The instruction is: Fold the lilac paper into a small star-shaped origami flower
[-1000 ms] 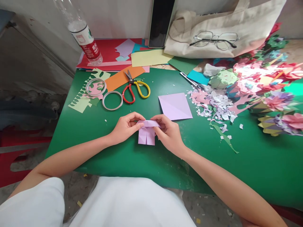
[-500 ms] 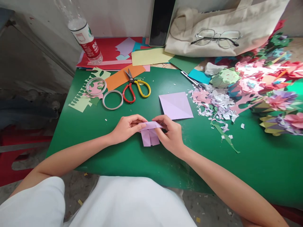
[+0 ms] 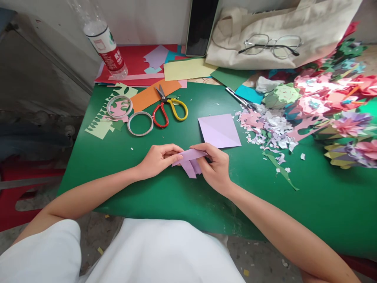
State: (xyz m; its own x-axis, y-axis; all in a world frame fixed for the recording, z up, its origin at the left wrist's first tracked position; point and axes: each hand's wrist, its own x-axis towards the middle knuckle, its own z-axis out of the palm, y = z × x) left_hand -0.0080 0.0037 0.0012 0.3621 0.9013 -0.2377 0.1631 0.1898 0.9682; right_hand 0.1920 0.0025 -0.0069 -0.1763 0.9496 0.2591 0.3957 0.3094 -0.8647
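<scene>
A piece of folded purple paper (image 3: 191,163) is held between both hands above the front part of the green table. It has a long band along its top and flaps hanging below. My left hand (image 3: 160,160) pinches its left end, thumb on top. My right hand (image 3: 214,165) grips the right end, with the fingers behind and partly hidden. Just beyond the right hand lies a square of purple paper (image 3: 220,131), flat on the table. Scissors (image 3: 165,102) with one red and one yellow handle rest past the left hand, blades slightly parted.
Two tape rolls (image 3: 140,135) lie left of the scissors, near cut green scraps (image 3: 98,126). A bottle (image 3: 110,55), coloured sheets (image 3: 188,70), a phone (image 3: 201,27) and a cloth bag (image 3: 229,55) with glasses (image 3: 272,46) line the back. Paper clippings (image 3: 273,125) and paper flowers (image 3: 350,125) fill the right.
The folded purple paper has tilted, its right end rising and its lower flaps swinging to the right. My right hand has shifted slightly up and right; my left hand stays nearly still.
</scene>
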